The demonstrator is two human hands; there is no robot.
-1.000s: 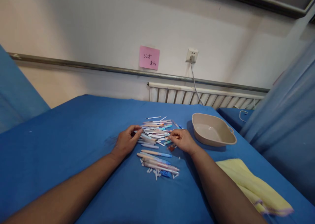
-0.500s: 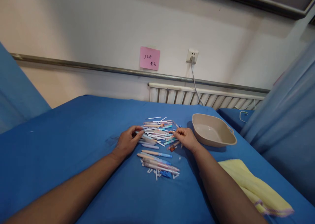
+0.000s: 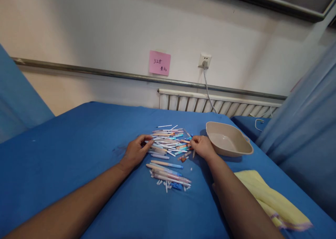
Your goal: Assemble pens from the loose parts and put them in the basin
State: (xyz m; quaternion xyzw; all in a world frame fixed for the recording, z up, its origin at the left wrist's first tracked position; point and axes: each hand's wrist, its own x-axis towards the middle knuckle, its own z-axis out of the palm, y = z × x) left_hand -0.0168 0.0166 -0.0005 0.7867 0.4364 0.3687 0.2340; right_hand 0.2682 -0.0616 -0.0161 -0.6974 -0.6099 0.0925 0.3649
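A loose pile of pen barrels and white pen refills [image 3: 168, 141] lies across the blue-covered surface. At the pile's left end is my left hand [image 3: 137, 150], thumb and forefinger curled nearly together; what lies between the tips is too small to make out. My right hand [image 3: 203, 147] is pinched at the right end, its fingertips on a slim orange pen part [image 3: 186, 141]. Below the pile lie a few separate pens with peach and blue barrels [image 3: 167, 164]. Nearer still are clear pens [image 3: 172, 177], a blue piece [image 3: 176, 186] and small white bits [image 3: 160, 182].
A beige basin [image 3: 228, 141] stands to the right of the pile. Closer on that side lies a folded yellow cloth [image 3: 270, 197]. Behind the surface are a radiator [image 3: 189, 102], a metal rail [image 3: 105, 70] and a plugged-in cord [image 3: 207, 86]. Blue curtains [image 3: 304, 134] hang at both sides.
My right hand has shifted slightly right, away from the pile's middle, and the orange pen part shows at its fingertips. My left hand stays about where it was.
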